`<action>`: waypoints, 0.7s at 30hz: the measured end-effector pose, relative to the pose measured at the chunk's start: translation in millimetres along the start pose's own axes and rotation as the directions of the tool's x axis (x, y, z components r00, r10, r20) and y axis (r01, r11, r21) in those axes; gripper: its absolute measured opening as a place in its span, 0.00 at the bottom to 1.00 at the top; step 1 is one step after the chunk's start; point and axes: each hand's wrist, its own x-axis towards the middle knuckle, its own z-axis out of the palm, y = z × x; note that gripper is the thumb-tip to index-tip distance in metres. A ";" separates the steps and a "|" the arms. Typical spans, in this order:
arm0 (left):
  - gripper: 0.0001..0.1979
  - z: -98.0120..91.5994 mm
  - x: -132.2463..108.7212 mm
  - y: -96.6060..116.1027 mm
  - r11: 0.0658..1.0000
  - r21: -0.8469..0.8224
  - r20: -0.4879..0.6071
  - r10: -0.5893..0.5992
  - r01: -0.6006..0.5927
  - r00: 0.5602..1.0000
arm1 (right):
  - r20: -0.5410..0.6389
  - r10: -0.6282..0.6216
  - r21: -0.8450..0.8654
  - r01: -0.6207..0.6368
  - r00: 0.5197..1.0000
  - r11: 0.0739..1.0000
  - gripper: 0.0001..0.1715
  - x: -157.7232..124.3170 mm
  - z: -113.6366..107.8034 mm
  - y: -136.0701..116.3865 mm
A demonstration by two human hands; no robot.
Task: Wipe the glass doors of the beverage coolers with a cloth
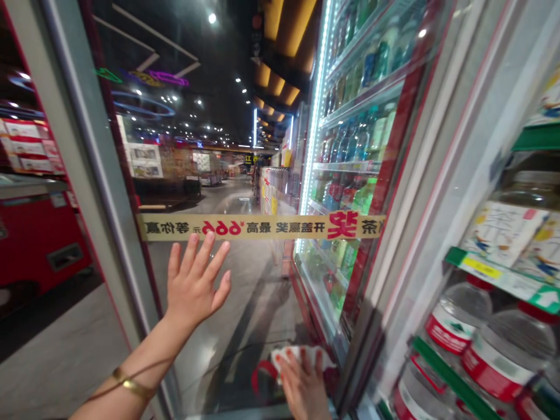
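Observation:
My left hand (196, 286) lies with its fingers spread against the glass door (236, 309), the fingertips reaching the printed yellow strip (289, 227) that crosses the pane. Lower down and to the right, my right hand (304, 382) presses a white cloth (326, 356) flat on the glass. Part of the cloth is hidden beneath the fingers, and the hand is slightly blurred. A red curved shape (262, 376) shows just left of the cloth; I cannot make out what it is. The strip's lettering reads mirrored from this side.
The door's metal frame (94, 151) runs down the left. On the right, shelves hold large water bottles (507, 350) with red labels and tea bottles (503, 230). Lit shelves of drinks (350, 146) show in the glass. A red counter (39, 233) stands at far left.

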 end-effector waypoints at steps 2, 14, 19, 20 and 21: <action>0.45 1.5 0.2 -0.5 1.000 -0.010 0.004 0.006 -0.006 1.000 | -0.034 0.192 -0.073 -0.195 0.981 0.978 0.47 24.1 4.1 36.8; 0.44 6.4 -2.4 -2.3 0.999 0.042 0.010 -0.004 0.004 1.000 | -0.076 -0.264 -0.016 0.263 0.962 0.965 0.31 23.6 7.2 -7.8; 0.45 8.6 -2.5 -3.3 1.000 0.019 -0.007 -0.005 0.005 1.000 | -0.080 0.270 -0.090 -0.276 0.960 0.957 0.46 112.0 2.2 63.3; 0.45 8.9 -2.2 -3.2 1.000 0.013 -0.011 -0.003 0.003 1.000 | -0.062 0.336 -0.094 -0.341 0.940 0.935 0.45 128.3 4.9 66.0; 0.45 9.1 -1.8 -3.2 1.000 0.008 -0.015 0.006 -0.005 1.000 | -0.037 0.355 -0.103 -0.356 0.934 0.929 0.44 137.3 8.7 64.5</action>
